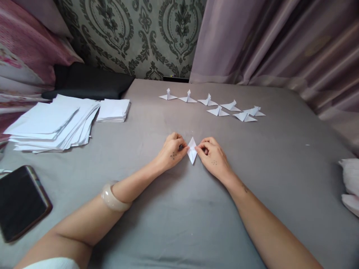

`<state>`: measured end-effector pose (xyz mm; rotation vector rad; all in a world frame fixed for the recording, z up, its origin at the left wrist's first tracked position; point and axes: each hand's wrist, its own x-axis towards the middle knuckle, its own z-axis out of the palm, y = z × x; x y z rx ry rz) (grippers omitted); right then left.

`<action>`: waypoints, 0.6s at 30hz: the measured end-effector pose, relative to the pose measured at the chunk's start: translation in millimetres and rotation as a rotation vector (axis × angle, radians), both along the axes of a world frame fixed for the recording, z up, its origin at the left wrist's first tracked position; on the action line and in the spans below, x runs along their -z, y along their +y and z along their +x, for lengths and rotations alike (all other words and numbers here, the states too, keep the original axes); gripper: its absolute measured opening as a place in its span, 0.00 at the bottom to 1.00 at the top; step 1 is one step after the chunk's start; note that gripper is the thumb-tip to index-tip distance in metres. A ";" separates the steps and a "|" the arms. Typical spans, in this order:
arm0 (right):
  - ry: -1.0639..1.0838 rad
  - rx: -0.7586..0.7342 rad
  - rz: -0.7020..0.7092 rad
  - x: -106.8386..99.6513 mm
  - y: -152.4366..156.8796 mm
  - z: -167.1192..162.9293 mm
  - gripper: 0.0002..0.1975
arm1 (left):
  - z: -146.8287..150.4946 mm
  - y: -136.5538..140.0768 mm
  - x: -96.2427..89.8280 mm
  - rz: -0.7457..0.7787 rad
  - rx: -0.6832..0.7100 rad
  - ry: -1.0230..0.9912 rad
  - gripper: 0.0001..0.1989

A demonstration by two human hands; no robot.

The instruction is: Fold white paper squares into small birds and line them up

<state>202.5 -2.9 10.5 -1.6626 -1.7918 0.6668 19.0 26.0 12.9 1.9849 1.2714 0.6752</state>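
A small white piece of folded paper point(192, 151), diamond-shaped with creases across its middle, is between my two hands near the centre of the view. My left hand point(175, 151) pinches its left corner between thumb and fingers. On the other side, my right hand point(212, 155) grips the right corner in the same way. The paper's upper and lower points stick out free. Beyond my hands, several folded paper birds point(208, 100) stand in loose rows on the grey sheet.
Loose white paper sheets point(50, 123) lie in a pile at the left, beside a neat stack of smaller sheets point(113, 110). A dark tablet point(24, 203) rests at the near left. Behind the sheets is a black cushion point(92, 80). White fabric point(350, 179) shows at the right edge.
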 end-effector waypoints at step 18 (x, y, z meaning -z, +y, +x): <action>-0.112 -0.011 0.067 4.3 -1.8 0.9 0.04 | 1.8 -2.6 9.8 0.252 0.045 0.092 0.02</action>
